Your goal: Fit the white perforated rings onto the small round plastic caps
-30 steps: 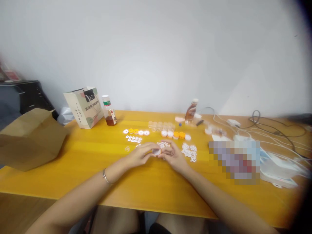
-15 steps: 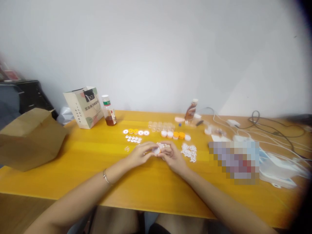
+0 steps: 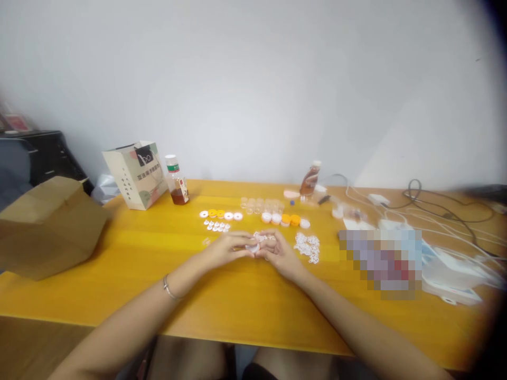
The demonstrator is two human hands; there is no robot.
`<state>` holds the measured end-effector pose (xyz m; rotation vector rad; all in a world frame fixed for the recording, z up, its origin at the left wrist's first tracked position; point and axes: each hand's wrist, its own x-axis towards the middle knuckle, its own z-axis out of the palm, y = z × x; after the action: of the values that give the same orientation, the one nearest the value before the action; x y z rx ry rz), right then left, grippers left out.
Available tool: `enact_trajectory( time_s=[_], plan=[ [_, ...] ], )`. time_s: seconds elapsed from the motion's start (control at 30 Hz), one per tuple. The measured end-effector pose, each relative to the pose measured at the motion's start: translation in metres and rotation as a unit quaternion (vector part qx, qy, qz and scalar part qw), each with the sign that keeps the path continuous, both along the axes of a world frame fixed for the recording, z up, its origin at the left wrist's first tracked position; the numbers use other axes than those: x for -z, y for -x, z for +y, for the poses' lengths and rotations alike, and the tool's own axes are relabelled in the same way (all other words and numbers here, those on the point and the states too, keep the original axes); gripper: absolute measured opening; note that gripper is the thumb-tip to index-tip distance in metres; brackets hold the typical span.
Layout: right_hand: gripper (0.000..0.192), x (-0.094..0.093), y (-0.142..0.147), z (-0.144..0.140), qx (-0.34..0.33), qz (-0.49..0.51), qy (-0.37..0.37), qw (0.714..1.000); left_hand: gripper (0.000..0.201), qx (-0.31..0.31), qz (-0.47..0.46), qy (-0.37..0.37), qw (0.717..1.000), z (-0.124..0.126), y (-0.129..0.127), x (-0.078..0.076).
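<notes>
Resting low on the yellow table (image 3: 119,253), the left hand (image 3: 224,252) and the right hand (image 3: 279,252) are brought together, and a small white cap (image 3: 252,246) is pinched between their closed fingertips. Just beyond the hands a heap of white rings (image 3: 308,247) is seen, then rows of white and orange caps (image 3: 283,218). Farthest back, a paper bag (image 3: 137,174) and a bottle (image 3: 176,180) are stood near the wall.

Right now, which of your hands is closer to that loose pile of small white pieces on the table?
Right. The right hand lies just left of the white pieces pile; the left hand is farther left, beyond the small white part both hands pinch.
</notes>
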<state>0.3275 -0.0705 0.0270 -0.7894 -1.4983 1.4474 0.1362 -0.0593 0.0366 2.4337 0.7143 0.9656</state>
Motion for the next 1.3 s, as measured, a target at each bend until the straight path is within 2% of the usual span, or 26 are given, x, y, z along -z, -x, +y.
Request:
enact_trajectory(
  time_s=[0.23,0.4,0.47,0.53,0.6,0.67,0.73,0.83,0.87,0.93,1.03,1.3],
  plan=[
    [0.039,-0.001,-0.003,0.001,-0.029,-0.031,0.002,0.999,0.03,0.001,0.024,-0.035,0.999,-0.005,0.001,-0.004],
    [0.036,-0.008,-0.01,0.003,-0.089,-0.104,-0.043,0.99,0.032,0.004,0.031,-0.014,0.999,-0.007,0.0,-0.004],
    [0.033,-0.013,-0.014,0.006,-0.092,-0.134,-0.062,0.985,0.031,0.006,0.043,-0.013,0.999,-0.007,0.0,-0.004],
    [0.027,-0.019,-0.022,0.012,-0.043,-0.173,-0.081,0.981,0.029,0.007,0.063,-0.015,0.998,-0.007,0.0,-0.005],
    [0.023,-0.025,-0.035,0.023,0.069,-0.22,-0.118,0.966,0.027,0.009,0.093,-0.017,0.996,-0.007,0.0,-0.005],
    [0.022,-0.028,-0.054,0.038,0.212,-0.279,-0.146,0.925,0.027,0.014,0.122,-0.023,0.992,-0.009,-0.002,-0.004],
    [0.019,-0.028,-0.076,0.053,0.305,-0.355,-0.159,0.869,0.026,0.023,0.148,-0.032,0.988,-0.012,-0.004,-0.002],
    [0.015,-0.022,-0.106,0.071,0.326,-0.484,-0.12,0.803,0.023,0.044,0.183,-0.041,0.981,-0.017,-0.008,0.001],
    [0.017,-0.019,-0.112,0.074,0.311,-0.509,-0.105,0.796,0.022,0.049,0.193,-0.041,0.979,-0.018,-0.009,0.002],
    [0.024,-0.014,-0.119,0.077,0.279,-0.536,-0.075,0.794,0.023,0.053,0.206,-0.042,0.976,-0.02,-0.011,0.002],
    [0.028,-0.01,-0.116,0.076,0.245,-0.537,-0.058,0.805,0.026,0.057,0.216,-0.04,0.974,-0.021,-0.011,0.001],
    [0.017,-0.01,-0.105,0.072,0.232,-0.515,-0.067,0.823,0.029,0.069,0.208,-0.043,0.975,-0.022,-0.012,0.0]
  ],
)
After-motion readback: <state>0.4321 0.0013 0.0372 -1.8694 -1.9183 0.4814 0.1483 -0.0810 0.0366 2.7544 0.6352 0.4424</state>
